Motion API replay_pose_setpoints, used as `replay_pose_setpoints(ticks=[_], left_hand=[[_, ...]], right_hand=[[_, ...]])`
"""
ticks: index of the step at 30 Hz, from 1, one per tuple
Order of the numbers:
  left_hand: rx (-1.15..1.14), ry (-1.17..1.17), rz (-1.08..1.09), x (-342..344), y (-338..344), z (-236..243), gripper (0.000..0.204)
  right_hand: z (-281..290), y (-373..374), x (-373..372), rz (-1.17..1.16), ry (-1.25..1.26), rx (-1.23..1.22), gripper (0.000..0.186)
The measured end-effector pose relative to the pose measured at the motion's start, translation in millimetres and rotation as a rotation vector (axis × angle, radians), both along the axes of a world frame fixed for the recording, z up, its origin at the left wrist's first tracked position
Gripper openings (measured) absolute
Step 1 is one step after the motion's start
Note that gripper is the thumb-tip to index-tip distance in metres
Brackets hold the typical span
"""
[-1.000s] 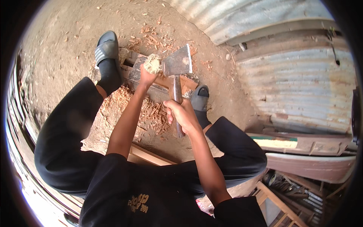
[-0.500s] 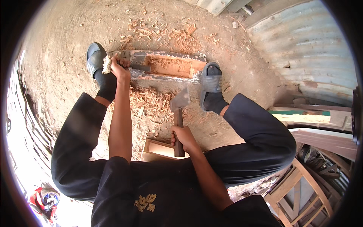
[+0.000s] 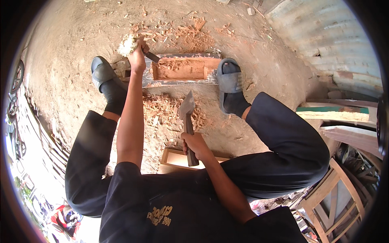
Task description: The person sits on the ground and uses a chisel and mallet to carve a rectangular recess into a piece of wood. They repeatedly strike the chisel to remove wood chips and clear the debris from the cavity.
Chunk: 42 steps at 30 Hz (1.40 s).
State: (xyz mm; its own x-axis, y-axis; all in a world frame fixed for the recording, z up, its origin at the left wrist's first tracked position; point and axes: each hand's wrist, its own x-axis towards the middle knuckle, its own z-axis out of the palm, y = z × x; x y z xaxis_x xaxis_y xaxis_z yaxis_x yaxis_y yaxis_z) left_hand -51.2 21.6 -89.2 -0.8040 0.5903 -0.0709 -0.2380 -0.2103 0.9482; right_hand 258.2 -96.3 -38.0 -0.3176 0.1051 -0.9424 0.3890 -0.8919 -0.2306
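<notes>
Head: chisel (image 3: 152,56) is nr block edge (image 3: 178,82) (hatchet (image 3: 188,124) clear).

On the ground (image 3: 275,77), the block (image 3: 178,82) lies crosswise between the left sandal (image 3: 103,73), near its left end, and the right sandal (image 3: 230,83), at its right end. Chips (image 3: 177,65) lie in its hollow, beyond its far edge and before its near edge. The left hand (image 3: 137,56) holds the chisel (image 3: 152,56), tip at the hollow's far left corner. The right hand (image 3: 195,145) holds the hatchet (image 3: 189,124) over the box (image 3: 178,158), before the lap (image 3: 170,184). Along the ground's right edge stands the wall (image 3: 332,44), planks (image 3: 344,109) nearer.
</notes>
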Motion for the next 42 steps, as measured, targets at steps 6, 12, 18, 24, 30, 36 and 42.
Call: replay_pose_setpoints(ticks=[6,12,18,24,30,36,42], left_hand=[[0.057,-0.013,-0.039,34,13,5,0.029],[-0.106,-0.149,-0.030,64,34,-22,0.026],[-0.090,-0.058,0.105,1,-7,-17,0.028],[-0.183,0.130,0.209,6,-12,-1,0.016],[-0.315,0.284,0.055,27,20,-31,0.023],[0.448,-0.267,-0.154,39,27,-86,0.036],[-0.490,0.106,-0.341,37,8,16,0.017]], right_hand=[[5,13,-2,-0.027,-0.039,0.033,0.012],[3,9,-1,-0.021,-0.042,0.019,0.015],[3,7,-1,-0.023,-0.025,0.039,0.017],[7,13,-3,-0.012,-0.023,0.079,0.018],[5,16,2,0.004,-0.057,0.053,0.018],[1,10,2,0.023,-0.052,0.062,0.016],[-1,13,4,0.003,-0.014,0.086,0.015]])
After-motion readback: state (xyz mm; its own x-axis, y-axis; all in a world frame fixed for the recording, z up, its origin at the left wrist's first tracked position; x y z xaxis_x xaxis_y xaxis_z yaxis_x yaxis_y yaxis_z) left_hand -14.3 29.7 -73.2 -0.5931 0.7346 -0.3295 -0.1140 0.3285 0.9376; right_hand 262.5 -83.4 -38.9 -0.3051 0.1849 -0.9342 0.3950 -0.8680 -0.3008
